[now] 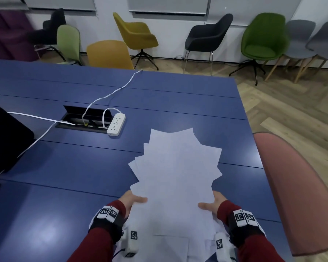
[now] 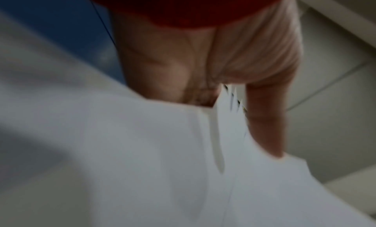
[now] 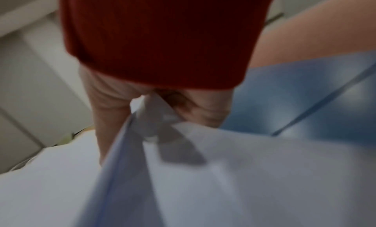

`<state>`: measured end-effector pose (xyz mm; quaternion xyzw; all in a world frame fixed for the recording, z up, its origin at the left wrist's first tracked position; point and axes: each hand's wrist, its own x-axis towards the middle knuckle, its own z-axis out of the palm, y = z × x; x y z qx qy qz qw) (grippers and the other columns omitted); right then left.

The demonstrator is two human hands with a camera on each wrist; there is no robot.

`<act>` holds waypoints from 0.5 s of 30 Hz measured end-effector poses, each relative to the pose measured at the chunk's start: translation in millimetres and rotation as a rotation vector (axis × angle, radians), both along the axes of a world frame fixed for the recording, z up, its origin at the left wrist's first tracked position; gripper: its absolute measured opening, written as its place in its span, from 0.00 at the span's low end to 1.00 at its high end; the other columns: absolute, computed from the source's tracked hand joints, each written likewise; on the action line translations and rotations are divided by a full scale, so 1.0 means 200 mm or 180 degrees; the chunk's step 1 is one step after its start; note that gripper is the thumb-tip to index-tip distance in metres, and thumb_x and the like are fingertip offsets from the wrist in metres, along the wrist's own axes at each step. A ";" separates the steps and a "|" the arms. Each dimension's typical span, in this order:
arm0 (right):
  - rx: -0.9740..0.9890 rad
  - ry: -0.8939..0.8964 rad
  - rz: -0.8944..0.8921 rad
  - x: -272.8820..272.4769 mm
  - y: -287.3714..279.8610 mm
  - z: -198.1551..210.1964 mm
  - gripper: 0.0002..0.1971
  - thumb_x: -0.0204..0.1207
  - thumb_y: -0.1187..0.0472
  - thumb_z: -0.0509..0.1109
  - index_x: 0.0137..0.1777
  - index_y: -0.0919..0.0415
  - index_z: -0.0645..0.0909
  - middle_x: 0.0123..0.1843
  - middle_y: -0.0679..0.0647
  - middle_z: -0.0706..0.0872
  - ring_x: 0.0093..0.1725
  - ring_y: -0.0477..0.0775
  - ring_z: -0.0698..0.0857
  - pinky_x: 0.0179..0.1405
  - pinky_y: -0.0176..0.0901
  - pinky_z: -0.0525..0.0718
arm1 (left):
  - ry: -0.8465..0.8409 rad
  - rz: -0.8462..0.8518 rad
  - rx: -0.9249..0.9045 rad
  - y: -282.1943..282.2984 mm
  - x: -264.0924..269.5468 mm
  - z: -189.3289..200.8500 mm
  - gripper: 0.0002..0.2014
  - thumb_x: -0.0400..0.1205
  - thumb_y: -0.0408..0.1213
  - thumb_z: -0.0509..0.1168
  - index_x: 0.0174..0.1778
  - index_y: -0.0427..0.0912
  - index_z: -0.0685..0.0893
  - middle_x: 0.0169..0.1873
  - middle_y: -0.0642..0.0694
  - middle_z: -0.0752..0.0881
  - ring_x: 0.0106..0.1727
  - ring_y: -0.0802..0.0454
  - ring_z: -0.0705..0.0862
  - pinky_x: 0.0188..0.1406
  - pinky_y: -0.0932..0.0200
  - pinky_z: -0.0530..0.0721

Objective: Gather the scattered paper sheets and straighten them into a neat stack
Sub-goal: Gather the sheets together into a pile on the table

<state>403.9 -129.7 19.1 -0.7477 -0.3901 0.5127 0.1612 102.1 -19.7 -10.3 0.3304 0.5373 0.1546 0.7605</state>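
A fanned bundle of white paper sheets (image 1: 178,167) is held above the blue table (image 1: 64,167), its corners splayed in many directions. My left hand (image 1: 133,202) grips the bundle's near left edge, thumb on top. My right hand (image 1: 211,204) grips the near right edge the same way. In the left wrist view the left hand (image 2: 254,110) pinches the paper sheets (image 2: 162,158) between thumb and palm. The right wrist view, blurred, has the right hand (image 3: 142,114) with its fingers curled around the crumpled edge of the paper sheets (image 3: 223,174). More sheets hang below the hands.
A white power strip (image 1: 116,124) with white cables lies by an open cable hatch (image 1: 83,120) at the table's middle. A dark object (image 1: 6,138) sits at the left edge. A pink chair (image 1: 295,186) stands close on the right. Several chairs line the far wall.
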 end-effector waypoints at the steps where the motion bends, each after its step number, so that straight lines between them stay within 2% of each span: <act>1: 0.0001 0.0006 0.0092 0.01 0.00 0.02 0.26 0.67 0.58 0.78 0.64 0.54 0.75 0.58 0.46 0.83 0.63 0.50 0.82 0.64 0.40 0.76 | -0.0276 0.0064 -0.0134 0.01 0.02 0.03 0.23 0.66 0.23 0.69 0.59 0.29 0.84 0.50 0.32 0.89 0.48 0.36 0.89 0.51 0.44 0.87; 2: 0.0013 -0.0040 0.0188 0.03 0.00 0.02 0.29 0.65 0.55 0.79 0.66 0.55 0.75 0.60 0.45 0.83 0.64 0.50 0.82 0.66 0.42 0.77 | -0.0505 0.0114 -0.0203 0.03 0.03 0.04 0.20 0.67 0.26 0.68 0.56 0.31 0.86 0.50 0.33 0.90 0.47 0.37 0.90 0.49 0.44 0.89; 4: 0.0045 -0.0149 0.0302 0.08 0.01 0.01 0.40 0.57 0.46 0.79 0.71 0.55 0.73 0.63 0.46 0.84 0.64 0.50 0.82 0.70 0.49 0.78 | -0.0573 0.0110 -0.0215 0.06 0.04 0.06 0.18 0.71 0.31 0.68 0.58 0.34 0.85 0.52 0.35 0.90 0.47 0.40 0.90 0.51 0.46 0.88; 5: 0.0027 -0.0160 0.0299 0.09 0.01 0.02 0.41 0.55 0.45 0.79 0.71 0.55 0.73 0.63 0.46 0.84 0.64 0.50 0.83 0.69 0.49 0.78 | -0.0476 0.0104 -0.0162 0.07 0.04 0.06 0.17 0.75 0.31 0.68 0.60 0.32 0.83 0.50 0.36 0.91 0.45 0.41 0.91 0.48 0.48 0.89; 7: 0.0073 -0.0065 0.0118 0.11 -0.01 0.02 0.36 0.61 0.53 0.81 0.70 0.58 0.75 0.60 0.48 0.85 0.64 0.52 0.83 0.65 0.43 0.78 | -0.0082 0.0137 0.0007 0.08 0.06 0.05 0.15 0.78 0.30 0.69 0.59 0.28 0.81 0.41 0.38 0.92 0.40 0.43 0.92 0.40 0.51 0.90; 8: 0.0104 -0.0007 -0.0034 0.11 -0.03 0.02 0.35 0.62 0.56 0.81 0.70 0.60 0.74 0.60 0.50 0.85 0.65 0.54 0.83 0.62 0.41 0.77 | 0.0154 0.0155 0.0099 0.08 0.07 0.04 0.21 0.73 0.33 0.74 0.58 0.28 0.80 0.41 0.38 0.92 0.42 0.42 0.91 0.45 0.48 0.90; 10: 0.0006 0.0162 -0.0377 0.07 -0.07 0.04 0.43 0.57 0.53 0.84 0.72 0.65 0.71 0.63 0.54 0.83 0.64 0.56 0.82 0.60 0.40 0.77 | 0.0570 0.0138 0.0263 0.06 0.07 0.02 0.32 0.61 0.38 0.81 0.58 0.31 0.78 0.50 0.39 0.87 0.54 0.42 0.86 0.63 0.43 0.82; 11: -0.0042 0.0287 -0.0463 0.05 -0.09 0.03 0.47 0.54 0.51 0.85 0.72 0.67 0.70 0.64 0.55 0.82 0.63 0.55 0.81 0.59 0.40 0.77 | 0.0743 0.0161 0.0328 0.05 0.07 0.01 0.31 0.62 0.38 0.80 0.58 0.35 0.75 0.54 0.42 0.84 0.58 0.44 0.82 0.68 0.44 0.78; 12: -0.0052 0.0362 -0.0547 0.02 -0.10 0.05 0.47 0.56 0.50 0.85 0.72 0.68 0.69 0.65 0.55 0.80 0.62 0.55 0.80 0.59 0.40 0.74 | 0.0864 0.0111 0.0340 0.03 0.07 0.00 0.29 0.65 0.36 0.80 0.59 0.36 0.74 0.57 0.43 0.83 0.60 0.45 0.80 0.70 0.46 0.76; 14: -0.0066 0.0247 -0.0647 -0.05 -0.10 0.06 0.38 0.69 0.57 0.78 0.75 0.70 0.64 0.68 0.58 0.76 0.69 0.58 0.76 0.59 0.38 0.69 | 0.0911 -0.0045 0.0397 0.01 0.09 0.01 0.26 0.69 0.29 0.77 0.61 0.32 0.78 0.61 0.37 0.84 0.59 0.42 0.82 0.70 0.44 0.77; 15: 0.0003 0.0127 -0.0676 -0.06 -0.08 0.05 0.36 0.73 0.59 0.75 0.76 0.71 0.62 0.71 0.60 0.74 0.72 0.60 0.74 0.60 0.37 0.69 | 0.0945 -0.0045 0.0476 0.01 0.11 0.01 0.24 0.70 0.26 0.75 0.62 0.29 0.79 0.62 0.34 0.84 0.57 0.41 0.83 0.68 0.43 0.78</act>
